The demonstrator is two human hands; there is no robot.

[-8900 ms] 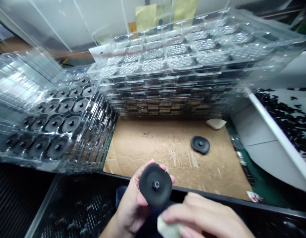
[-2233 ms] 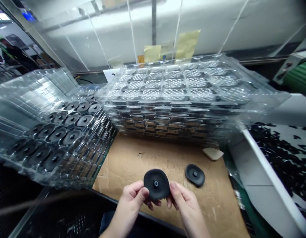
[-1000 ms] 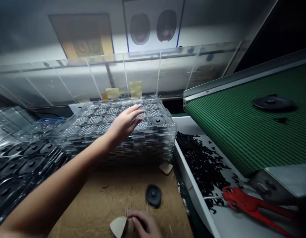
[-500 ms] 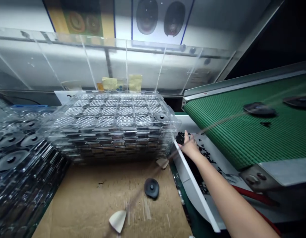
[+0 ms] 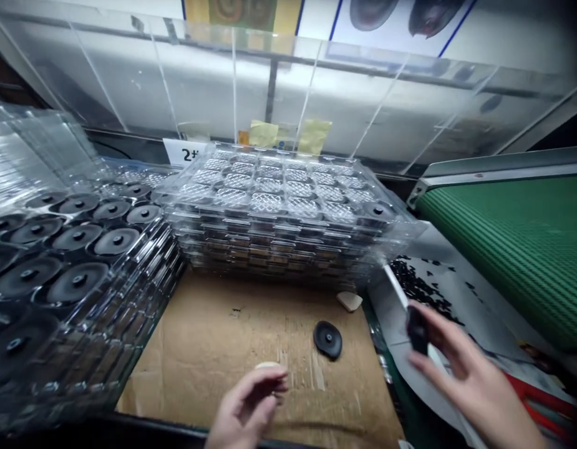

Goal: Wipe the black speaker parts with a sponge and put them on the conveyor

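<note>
My right hand [image 5: 466,368] grips a dark oval disc part [image 5: 417,330], seen edge-on between thumb and fingers, above the white tray's edge. Low over the cardboard [image 5: 213,349], my left hand [image 5: 248,405] is curled, its thumb apart from the fingers, with nothing visible in it. Just behind its fingertips shows the top of a pale wedge [image 5: 268,364], mostly hidden by the hand. A black rounded disc [image 5: 328,340] with a small central hub lies on the cardboard between my hands. Farther back lies another pale wedge [image 5: 349,302].
Stacked clear compartment trays [image 5: 279,199] stand at the back. On the left, more trays hold black discs [image 5: 77,280]. Small black scraps [image 5: 416,284] fill part of the white tray [image 5: 391,305] at right, below the green conveyor belt [image 5: 503,237]. Red handles [image 5: 541,399] lie near my right wrist.
My right hand has come back from among the scraps toward me and now holds a dark disc part. My left hand has entered at the bottom. The view has swung left.
</note>
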